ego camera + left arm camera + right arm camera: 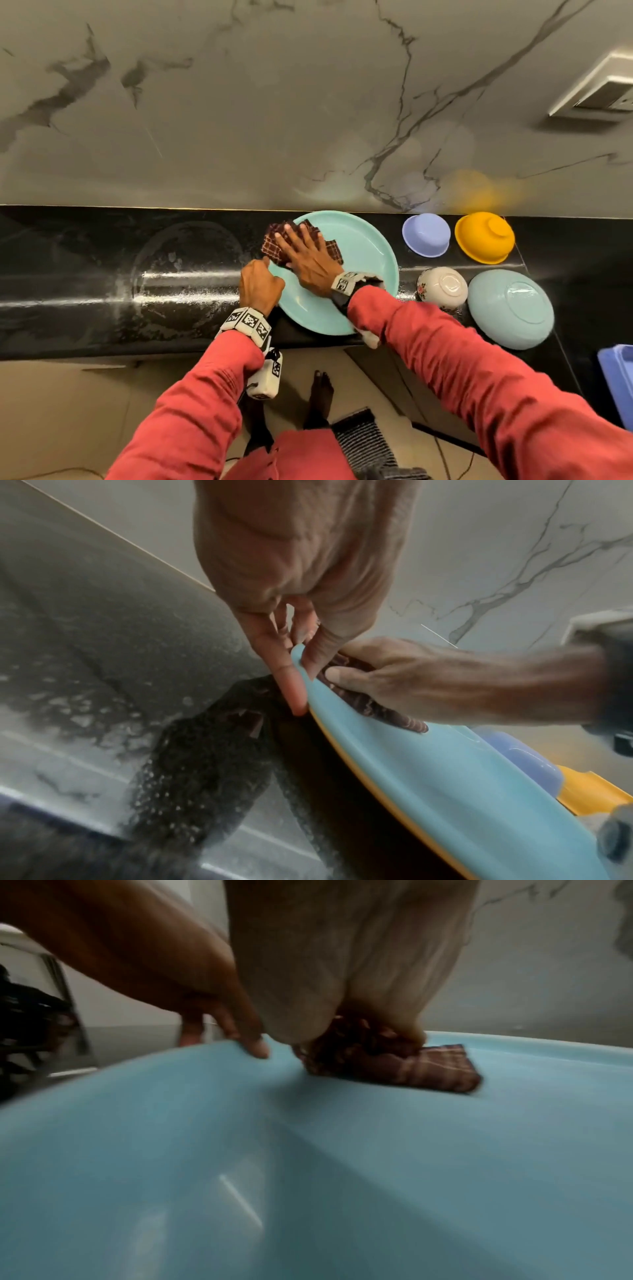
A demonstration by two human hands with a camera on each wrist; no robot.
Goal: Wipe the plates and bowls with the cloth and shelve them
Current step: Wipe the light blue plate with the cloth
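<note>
One teal plate [363, 253] holds cloth [274, 245] | right fingers [291, 240] flat, pressing cloth | left fingers [291, 685] pinching rim

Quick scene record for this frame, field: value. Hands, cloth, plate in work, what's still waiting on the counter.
left hand: pinches rim of teal plate
right hand: presses checked cloth flat on the plate
plate: on black counter, being wiped
waiting, upside down: lilac bowl, yellow bowl, floral white bowl, second teal plate
shelf: not in view
</note>
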